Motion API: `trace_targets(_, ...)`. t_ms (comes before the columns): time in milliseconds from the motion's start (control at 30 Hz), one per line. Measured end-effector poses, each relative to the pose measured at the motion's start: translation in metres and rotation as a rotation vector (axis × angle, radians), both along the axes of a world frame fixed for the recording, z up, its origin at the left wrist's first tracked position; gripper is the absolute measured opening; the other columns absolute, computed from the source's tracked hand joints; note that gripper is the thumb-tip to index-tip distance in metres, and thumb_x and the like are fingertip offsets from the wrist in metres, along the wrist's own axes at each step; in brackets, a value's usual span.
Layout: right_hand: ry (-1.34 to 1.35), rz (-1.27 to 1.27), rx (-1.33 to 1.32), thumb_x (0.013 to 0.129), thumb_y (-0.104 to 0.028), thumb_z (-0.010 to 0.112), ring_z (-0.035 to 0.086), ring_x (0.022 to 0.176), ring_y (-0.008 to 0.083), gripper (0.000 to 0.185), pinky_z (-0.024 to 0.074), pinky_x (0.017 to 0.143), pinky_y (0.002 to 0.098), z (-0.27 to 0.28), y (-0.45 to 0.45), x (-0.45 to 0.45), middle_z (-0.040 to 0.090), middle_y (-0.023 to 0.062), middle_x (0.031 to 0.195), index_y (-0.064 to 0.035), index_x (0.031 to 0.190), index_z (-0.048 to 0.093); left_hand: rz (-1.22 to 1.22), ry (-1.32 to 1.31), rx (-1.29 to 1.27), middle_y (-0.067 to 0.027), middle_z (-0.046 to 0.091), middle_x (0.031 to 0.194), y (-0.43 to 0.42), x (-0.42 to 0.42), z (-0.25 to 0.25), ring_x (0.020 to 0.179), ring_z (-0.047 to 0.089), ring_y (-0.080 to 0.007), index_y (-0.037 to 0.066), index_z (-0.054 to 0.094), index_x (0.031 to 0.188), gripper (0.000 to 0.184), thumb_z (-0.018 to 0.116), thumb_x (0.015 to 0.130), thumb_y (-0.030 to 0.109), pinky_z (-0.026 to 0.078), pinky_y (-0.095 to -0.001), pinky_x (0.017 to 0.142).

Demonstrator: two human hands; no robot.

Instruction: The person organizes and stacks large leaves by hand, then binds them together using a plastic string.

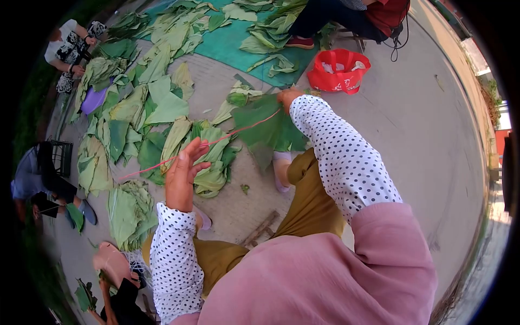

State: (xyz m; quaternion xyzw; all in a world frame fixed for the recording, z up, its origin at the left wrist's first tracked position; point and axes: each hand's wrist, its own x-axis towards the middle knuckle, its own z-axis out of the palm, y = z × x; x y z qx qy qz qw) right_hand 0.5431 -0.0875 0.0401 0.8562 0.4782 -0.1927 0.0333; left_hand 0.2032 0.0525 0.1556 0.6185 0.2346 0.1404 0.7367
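Note:
My right hand point(290, 98) is closed on the top edge of a large dark green leaf point(264, 123), which hangs down in front of my right knee. A thin pink string point(244, 128) runs from that hand down to the left, past the raised fingers of my left hand point(183, 176). The left fingers are stretched out and spread, with the string lying across them. Below and behind the left hand lie bundles of folded green leaves point(214, 168) on the ground.
Leaves point(162, 100) are strewn over the pavement and a green mat point(230, 46). A red bag point(339, 70) stands at upper right, near a seated person point(336, 19). More people sit at left, one by a dark crate point(61, 157). A pink hat point(112, 264) shows at lower left.

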Motion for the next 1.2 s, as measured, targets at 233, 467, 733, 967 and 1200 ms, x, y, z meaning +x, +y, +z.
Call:
trace_targets(233,0.491,0.166,0.555,0.085,-0.014,0.057,0.057,0.109,0.0302,0.032,0.0454,0.093,0.0383,0.033,0.046,-0.086,0.061,0.0120,0.116,-0.0064,0.116,0.059,0.001,0.027,-0.013,-0.0172,0.048,0.135,-0.002,0.001,-0.002,0.123,0.047,-0.0270,-0.001,0.042,0.136,0.060,0.035,0.099,0.045,0.043,-0.0375,0.094)
trace_targets(467,0.576,0.241,0.684,0.090,-0.020,0.057,0.060,0.090,0.0354,0.020,0.0480,0.078,0.0420,0.082,0.044,-0.162,0.063,0.0166,0.093,-0.0047,0.102,0.060,0.001,0.023,-0.008,-0.0141,0.048,0.136,0.005,-0.008,-0.004,0.121,0.049,-0.0256,-0.001,0.046,0.132,0.057,0.036,0.099,0.044,0.044,-0.0375,0.093)
trace_targets(733,0.384,0.280,0.762,0.092,-0.017,0.054,0.058,0.082,0.0359,0.015,0.0463,0.072,0.0426,0.097,0.041,-0.157,0.059,0.0169,0.086,-0.0029,0.095,0.059,0.637,0.245,-0.083,-0.0092,0.059,0.116,0.077,-0.062,-0.084,0.099,0.058,-0.0197,0.006,0.051,0.124,0.037,0.052,0.095,0.029,0.049,-0.0355,0.081)
trace_targets(967,0.383,0.305,0.703,0.090,-0.014,0.055,0.059,0.080,0.0367,0.012,0.0473,0.070,0.0435,0.105,0.046,-0.162,0.060,0.0164,0.086,-0.0036,0.093,0.060,1.054,0.684,-0.612,-0.0074,0.062,0.103,0.112,-0.126,-0.238,0.082,0.061,-0.0187,0.004,0.054,0.115,0.027,0.045,0.095,0.020,0.053,-0.0335,0.064)
trace_targets(1200,0.404,0.286,0.581,0.088,-0.008,0.057,0.058,0.076,0.0342,0.007,0.0471,0.067,0.0405,0.124,0.055,-0.173,0.059,0.0142,0.083,-0.0033,0.093,0.060,1.089,0.736,-0.758,-0.0089,0.062,0.102,0.086,-0.094,-0.320,0.083,0.062,-0.0235,0.003,0.056,0.113,0.027,0.046,0.095,0.020,0.056,-0.0372,0.068)
